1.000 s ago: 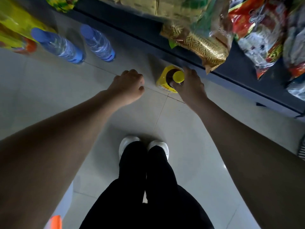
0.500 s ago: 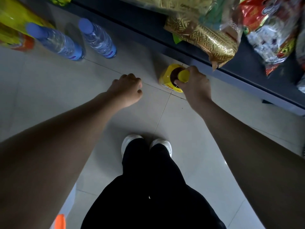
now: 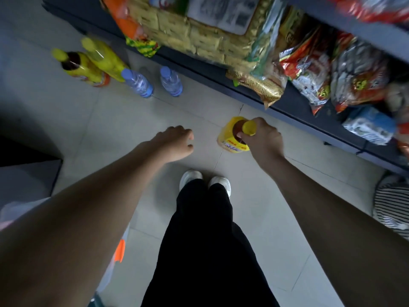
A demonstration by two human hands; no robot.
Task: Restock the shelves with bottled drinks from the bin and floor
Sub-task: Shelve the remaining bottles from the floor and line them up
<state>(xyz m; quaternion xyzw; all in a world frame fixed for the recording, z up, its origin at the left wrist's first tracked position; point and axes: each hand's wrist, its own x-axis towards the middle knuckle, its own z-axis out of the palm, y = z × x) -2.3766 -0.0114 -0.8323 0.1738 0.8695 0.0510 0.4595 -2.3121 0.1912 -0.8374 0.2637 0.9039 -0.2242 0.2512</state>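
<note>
yellow-labelled bottle (image 3: 232, 140), blue-capped water bottles (image 3: 137, 82), black trousers (image 3: 205, 240)

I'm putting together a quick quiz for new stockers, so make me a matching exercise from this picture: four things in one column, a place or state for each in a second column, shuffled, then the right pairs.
Column one
1. right hand
2. left hand
3. water bottles
4. gold snack bag

Column two
A. sticks out over the edge of the shelf
B. stand upright on the floor, blue caps on
C. holds nothing, fingers loosely curled
D. has its grip on the neck of the yellow-capped bottle

Pairs: 1-D, 2-C, 3-B, 4-A
</note>
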